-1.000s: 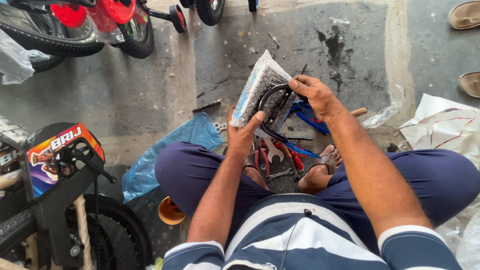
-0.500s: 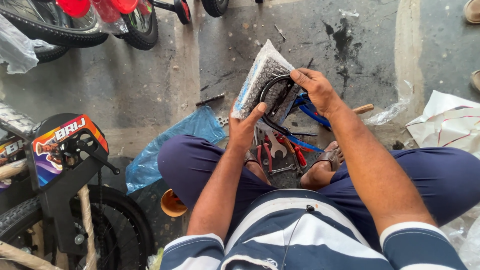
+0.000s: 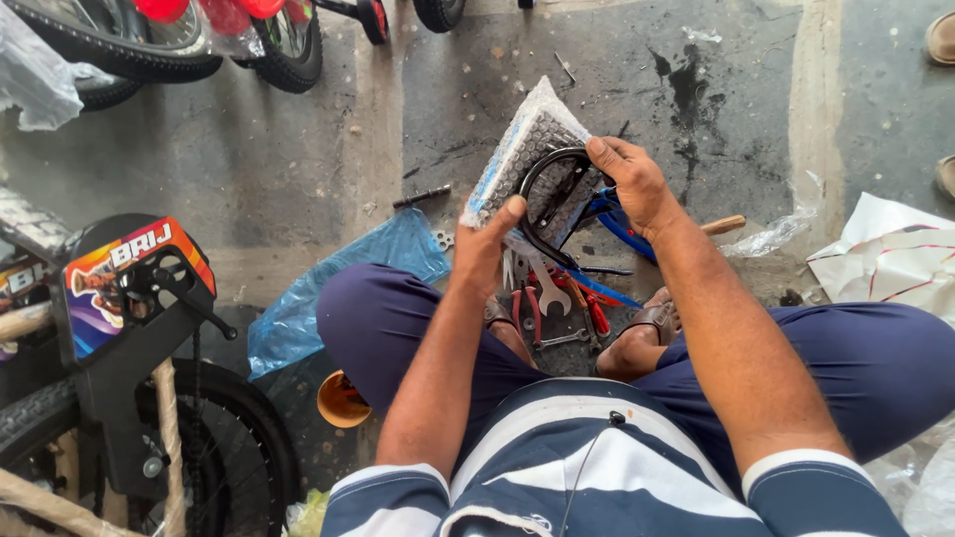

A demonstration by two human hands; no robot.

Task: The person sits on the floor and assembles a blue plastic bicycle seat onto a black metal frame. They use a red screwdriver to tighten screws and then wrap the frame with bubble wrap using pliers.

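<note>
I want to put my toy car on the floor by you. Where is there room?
There is bare concrete floor between the bike wheels and the blue plastic bag, and more beyond the wrapped part near the dark stain. It is crowded between the legs, where the wrenches and pliers lie under both hands.

Bicycle repair workshop: wheels (image 3: pixel 129 60), scattered spanners (image 3: pixel 547 293) (oil-stained concrete floor (image 3: pixel 298 169)).

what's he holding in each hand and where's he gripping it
Both hands hold one thing: a black part in a clear plastic bag. The left hand pinches the bag's lower edge; the right hand grips the part's curved black rim at its upper right.
</note>
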